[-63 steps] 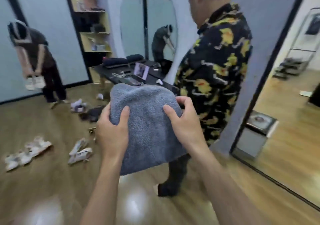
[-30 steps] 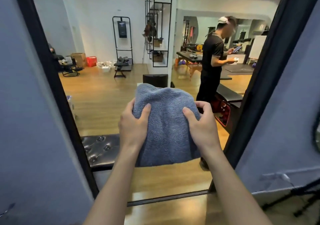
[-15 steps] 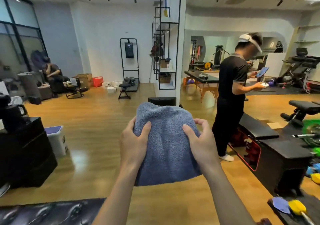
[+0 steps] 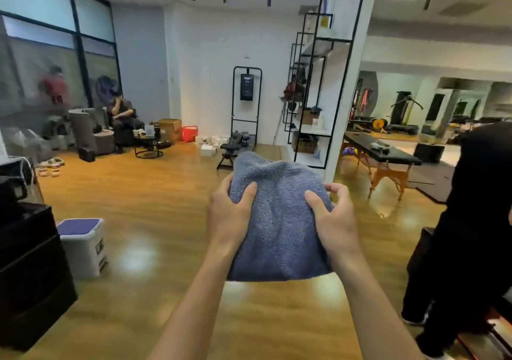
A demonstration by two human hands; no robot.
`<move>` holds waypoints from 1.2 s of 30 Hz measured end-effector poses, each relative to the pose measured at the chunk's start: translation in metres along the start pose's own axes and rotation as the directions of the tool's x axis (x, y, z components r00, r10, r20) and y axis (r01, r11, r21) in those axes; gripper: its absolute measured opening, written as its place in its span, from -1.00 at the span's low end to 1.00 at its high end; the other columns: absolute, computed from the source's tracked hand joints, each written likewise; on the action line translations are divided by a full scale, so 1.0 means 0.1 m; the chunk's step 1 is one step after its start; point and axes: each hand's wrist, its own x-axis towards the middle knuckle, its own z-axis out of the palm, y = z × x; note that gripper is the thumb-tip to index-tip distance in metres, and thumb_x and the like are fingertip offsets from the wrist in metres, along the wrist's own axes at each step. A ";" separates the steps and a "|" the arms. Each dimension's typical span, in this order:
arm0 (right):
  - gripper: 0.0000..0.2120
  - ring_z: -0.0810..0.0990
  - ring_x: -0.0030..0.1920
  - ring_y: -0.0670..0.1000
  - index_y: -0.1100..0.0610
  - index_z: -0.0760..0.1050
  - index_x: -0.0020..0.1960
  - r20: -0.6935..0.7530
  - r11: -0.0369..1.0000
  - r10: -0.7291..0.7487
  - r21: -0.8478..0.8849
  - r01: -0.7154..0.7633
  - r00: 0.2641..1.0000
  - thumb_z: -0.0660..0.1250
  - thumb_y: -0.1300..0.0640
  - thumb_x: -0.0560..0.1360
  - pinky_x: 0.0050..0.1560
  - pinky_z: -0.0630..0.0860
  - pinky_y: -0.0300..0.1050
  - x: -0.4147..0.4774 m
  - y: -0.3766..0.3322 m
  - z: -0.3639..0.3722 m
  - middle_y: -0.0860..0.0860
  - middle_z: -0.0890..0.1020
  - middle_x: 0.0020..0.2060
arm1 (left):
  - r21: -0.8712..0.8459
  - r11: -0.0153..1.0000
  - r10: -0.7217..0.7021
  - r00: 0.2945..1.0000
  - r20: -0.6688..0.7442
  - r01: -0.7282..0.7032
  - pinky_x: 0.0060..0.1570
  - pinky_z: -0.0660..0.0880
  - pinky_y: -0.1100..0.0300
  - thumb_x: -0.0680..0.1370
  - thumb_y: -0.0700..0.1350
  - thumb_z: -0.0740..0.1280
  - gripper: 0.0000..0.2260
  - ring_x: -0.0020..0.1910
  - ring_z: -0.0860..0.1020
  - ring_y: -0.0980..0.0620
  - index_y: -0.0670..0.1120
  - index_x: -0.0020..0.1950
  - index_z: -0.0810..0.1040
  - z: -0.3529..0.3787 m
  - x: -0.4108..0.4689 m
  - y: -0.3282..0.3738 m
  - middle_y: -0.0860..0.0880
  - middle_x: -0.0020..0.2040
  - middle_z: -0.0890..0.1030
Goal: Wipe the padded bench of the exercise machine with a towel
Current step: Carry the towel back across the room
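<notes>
A glossy wooden floor [image 4: 144, 202] carries everything. At the left stand a black cabinet [image 4: 30, 271] and, just beside it, a white bin [image 4: 83, 244] with a purple lid. Pairs of shoes [image 4: 51, 166] lie further back. Along the far wall sit a round side table [image 4: 148, 145], a cardboard box [image 4: 169, 130], a red box [image 4: 189, 134], small white boxes [image 4: 210, 145] and a low black bench [image 4: 235, 143]. To the right stands a black massage table [image 4: 382, 152] on wooden legs, with a small object [image 4: 381, 145] on top, beside a dark mat [image 4: 432, 177].
</notes>
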 end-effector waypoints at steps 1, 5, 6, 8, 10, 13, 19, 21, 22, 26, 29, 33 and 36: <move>-0.76 0.65 -0.11 -0.11 -0.29 0.39 -0.05 -0.007 1.000 -0.003 -0.004 0.003 1.000 0.37 -0.21 0.33 -0.10 0.56 -0.05 0.33 0.09 0.15 -0.08 0.66 -0.07 | 0.006 1.000 0.000 1.000 0.001 0.000 -0.07 0.54 0.16 0.52 0.06 0.37 -0.72 -0.07 0.62 0.13 0.03 0.20 0.59 0.13 0.33 -0.11 0.11 -0.03 0.67; -0.70 0.64 -0.03 -0.04 -0.21 0.39 -0.01 -0.001 1.000 -0.002 -0.015 0.002 1.000 0.36 -0.23 0.32 0.04 0.57 0.12 1.59 0.51 0.73 -0.05 0.65 -0.02 | 0.020 1.000 -0.001 1.000 0.001 0.001 -0.08 0.51 0.20 0.53 0.06 0.37 -0.67 -0.05 0.62 0.11 -0.01 0.26 0.57 0.66 1.54 -0.65 0.07 0.01 0.68; -0.68 0.65 -0.04 -0.03 -0.19 0.39 0.01 0.001 1.000 0.000 -0.011 0.000 1.000 0.36 -0.23 0.32 0.06 0.56 0.15 1.91 0.65 0.88 -0.04 0.65 -0.03 | 0.019 1.000 -0.002 1.000 0.003 0.002 -0.07 0.53 0.19 0.53 0.06 0.37 -0.67 -0.04 0.63 0.10 -0.02 0.26 0.57 0.80 1.84 -0.82 0.05 0.02 0.68; -0.67 0.65 -0.11 -0.10 -0.15 0.41 0.04 -0.001 1.000 -0.010 -0.004 0.010 1.000 0.37 -0.20 0.34 0.03 0.58 0.13 2.56 0.96 1.20 -0.08 0.66 -0.09 | 0.016 1.000 -0.006 1.000 -0.006 0.006 0.00 0.57 0.09 0.53 0.05 0.37 -0.67 -0.01 0.63 0.07 -0.03 0.26 0.57 1.10 2.44 -1.18 0.03 0.04 0.68; -0.69 0.63 -0.17 -0.15 -0.11 0.41 0.06 0.013 1.000 -0.029 -0.007 0.029 1.000 0.39 -0.15 0.39 -0.03 0.58 0.06 3.21 1.29 1.53 -0.12 0.65 -0.13 | 0.026 1.000 -0.005 0.999 -0.033 0.006 0.06 0.57 0.04 0.52 0.05 0.37 -0.66 0.00 0.63 0.07 -0.02 0.26 0.57 1.39 3.04 -1.55 0.03 0.05 0.68; -0.73 0.64 -0.15 -0.12 -0.10 0.40 0.08 0.054 0.999 -0.034 0.013 0.033 0.998 0.40 -0.10 0.46 -0.07 0.58 0.01 4.20 1.71 2.04 -0.08 0.65 -0.10 | 0.037 0.999 0.005 0.997 -0.074 -0.003 0.04 0.57 0.09 0.52 0.05 0.38 -0.67 -0.02 0.63 0.12 0.00 0.27 0.57 1.76 3.96 -2.01 0.07 0.03 0.68; -0.70 0.61 0.03 -0.01 -0.04 0.39 0.16 0.111 0.998 -0.036 0.058 0.029 0.993 0.38 -0.05 0.49 0.09 0.55 0.09 6.04 2.18 3.11 0.02 0.60 0.08 | 0.057 0.998 0.008 0.993 -0.117 -0.001 0.02 0.56 0.12 0.53 0.05 0.37 -0.66 -0.01 0.62 0.13 -0.01 0.27 0.57 2.30 5.85 -2.75 0.08 0.05 0.67; -0.71 0.61 0.02 0.00 -0.05 0.39 0.15 0.127 0.998 -0.027 0.066 0.019 0.992 0.37 -0.06 0.49 0.09 0.55 0.12 6.60 2.41 3.49 0.02 0.60 0.07 | 0.052 0.999 0.014 0.992 -0.123 -0.008 0.01 0.56 0.12 0.52 0.06 0.38 -0.66 -0.02 0.62 0.15 0.00 0.27 0.57 2.46 6.45 -3.07 0.09 0.04 0.67; -0.71 0.61 0.01 -0.01 -0.05 0.39 0.15 0.128 0.998 -0.030 0.061 0.022 0.991 0.37 -0.06 0.49 0.08 0.56 0.11 6.90 2.55 3.70 0.00 0.60 0.05 | 0.052 0.999 0.021 0.992 -0.122 -0.015 0.02 0.56 0.12 0.52 0.05 0.38 -0.66 -0.02 0.62 0.15 0.00 0.27 0.57 2.56 6.78 -3.28 0.10 0.04 0.67; -0.70 0.61 -0.12 -0.16 -0.03 0.38 0.16 0.101 0.999 -0.032 0.039 0.028 0.994 0.36 -0.07 0.49 -0.11 0.56 -0.08 8.07 3.11 4.54 -0.10 0.60 -0.04 | 0.047 0.999 0.024 0.994 -0.108 -0.019 0.01 0.55 0.11 0.51 0.06 0.38 -0.69 -0.02 0.62 0.16 0.02 0.23 0.58 2.95 8.11 -4.10 0.11 0.03 0.67; -0.72 0.56 -0.23 -0.36 -0.04 0.38 0.15 0.075 0.999 -0.037 0.031 0.035 0.996 0.36 -0.05 0.50 -0.35 0.42 -0.36 8.99 3.40 5.13 -0.20 0.55 -0.12 | 0.034 0.999 0.034 0.994 -0.101 -0.031 0.05 0.55 0.06 0.52 0.05 0.37 -0.70 -0.01 0.62 0.12 0.00 0.21 0.59 3.27 9.14 -4.59 0.08 0.03 0.67; -0.73 0.51 -0.24 -0.44 -0.06 0.36 0.15 0.056 0.999 -0.028 0.017 0.027 0.998 0.35 -0.07 0.51 -0.39 0.39 -0.40 10.18 3.75 5.77 -0.23 0.52 -0.11 | 0.038 0.999 0.018 0.998 -0.065 -0.015 0.20 0.50 0.00 0.53 0.07 0.36 -0.60 0.17 0.58 0.01 -0.05 0.33 0.53 3.72 10.44 -5.14 -0.01 0.19 0.63; -0.73 0.49 -0.22 -0.47 -0.07 0.38 0.13 0.034 0.999 -0.042 0.003 0.042 0.999 0.36 -0.08 0.49 -0.42 0.39 -0.41 11.08 4.16 6.26 -0.25 0.52 -0.11 | 0.019 1.000 0.013 0.998 -0.061 -0.012 0.05 0.53 0.13 0.53 0.04 0.36 -0.69 0.02 0.62 0.10 -0.01 0.24 0.58 4.09 11.30 -5.67 0.05 0.05 0.67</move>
